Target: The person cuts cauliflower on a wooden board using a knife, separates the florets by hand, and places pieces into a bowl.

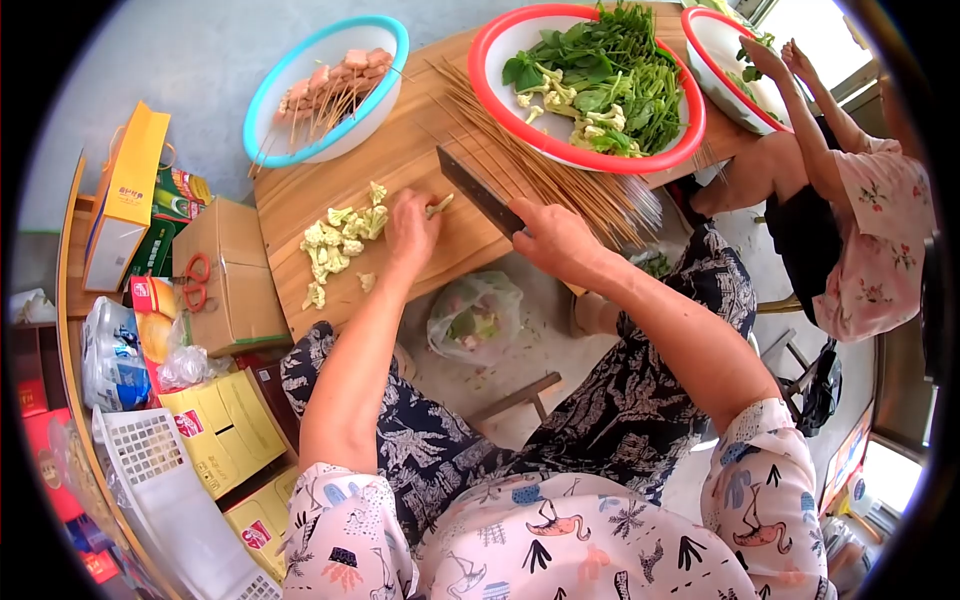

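My right hand (557,237) grips the handle of a kitchen knife (478,188), its dark blade angled up and left above the wooden table (470,240). Closed around a piece of cauliflower, my left hand (412,228) rests at the table; a pale stem (440,206) pokes out on its right side, and the rest is hidden by my fingers. Just left of that hand lies a pile of cut cauliflower florets (335,243). Bamboo skewers (590,200) are spread over the table behind and right of the knife.
A red-rimmed bowl (482,97) holds leafy greens and cauliflower; a blue-rimmed bowl (258,100) holds skewered meat. Beyond, a person (870,220) handles greens over another red-rimmed bowl (712,70). A plastic bag (475,318) of scraps sits below the table edge. Boxes (225,270) stand left.
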`<state>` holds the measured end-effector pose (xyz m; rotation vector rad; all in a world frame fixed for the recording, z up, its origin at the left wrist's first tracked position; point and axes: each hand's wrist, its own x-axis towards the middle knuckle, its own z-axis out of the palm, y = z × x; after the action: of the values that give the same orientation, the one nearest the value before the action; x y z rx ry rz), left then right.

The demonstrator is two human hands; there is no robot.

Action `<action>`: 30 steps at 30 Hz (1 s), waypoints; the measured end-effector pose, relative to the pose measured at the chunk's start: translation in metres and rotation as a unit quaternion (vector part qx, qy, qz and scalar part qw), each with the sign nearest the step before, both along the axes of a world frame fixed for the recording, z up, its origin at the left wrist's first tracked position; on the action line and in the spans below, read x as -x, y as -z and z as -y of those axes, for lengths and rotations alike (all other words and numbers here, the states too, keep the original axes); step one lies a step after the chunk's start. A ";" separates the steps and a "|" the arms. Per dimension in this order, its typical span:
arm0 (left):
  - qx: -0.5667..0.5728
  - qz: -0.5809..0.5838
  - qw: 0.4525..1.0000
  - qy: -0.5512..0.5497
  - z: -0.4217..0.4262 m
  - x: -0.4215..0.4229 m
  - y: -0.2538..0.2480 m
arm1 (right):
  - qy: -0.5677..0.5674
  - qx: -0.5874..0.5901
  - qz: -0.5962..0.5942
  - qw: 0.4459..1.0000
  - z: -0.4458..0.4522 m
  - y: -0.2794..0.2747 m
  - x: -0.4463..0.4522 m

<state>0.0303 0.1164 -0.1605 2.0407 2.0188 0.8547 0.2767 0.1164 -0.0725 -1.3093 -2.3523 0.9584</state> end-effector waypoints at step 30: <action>0.023 0.034 0.998 -0.043 -0.004 0.000 0.006 | -0.047 -0.022 0.079 0.996 0.014 0.000 0.009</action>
<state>0.0305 0.1200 -0.1665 1.8876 2.0829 0.8705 0.2677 0.1028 -0.0726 -1.3124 -2.5579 0.8521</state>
